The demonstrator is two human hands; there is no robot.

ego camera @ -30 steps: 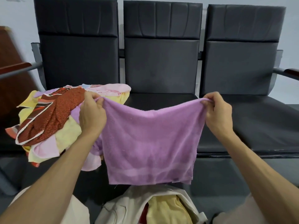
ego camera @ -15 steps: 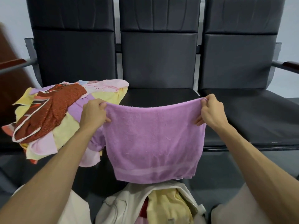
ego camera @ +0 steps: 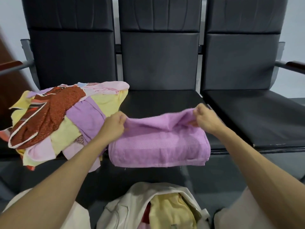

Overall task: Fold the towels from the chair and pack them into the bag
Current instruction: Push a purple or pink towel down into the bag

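Observation:
A purple towel [ego camera: 158, 146] lies on the front of the middle black seat [ego camera: 161, 103], its lower half flat and overhanging the seat edge. My left hand [ego camera: 113, 125] pinches its upper left corner and my right hand [ego camera: 206, 119] pinches its upper right corner, both held just above the seat. A heap of unfolded towels [ego camera: 62, 119] in yellow, pink, purple and rust-red covers the left seat. The cream bag [ego camera: 132, 207] stands open on the floor below, with a yellow towel [ego camera: 171, 210] inside.
The right seat [ego camera: 254, 116] is bare black leather. Grey metal armrests with wooden tops [ego camera: 295, 65] stick out at both ends of the bench. My knees flank the bag at the bottom corners of the view.
The towel hung in the air from both hands before. Both hands have dropped toward the middle seat, and the towel's lower part now lies flat on the seat front.

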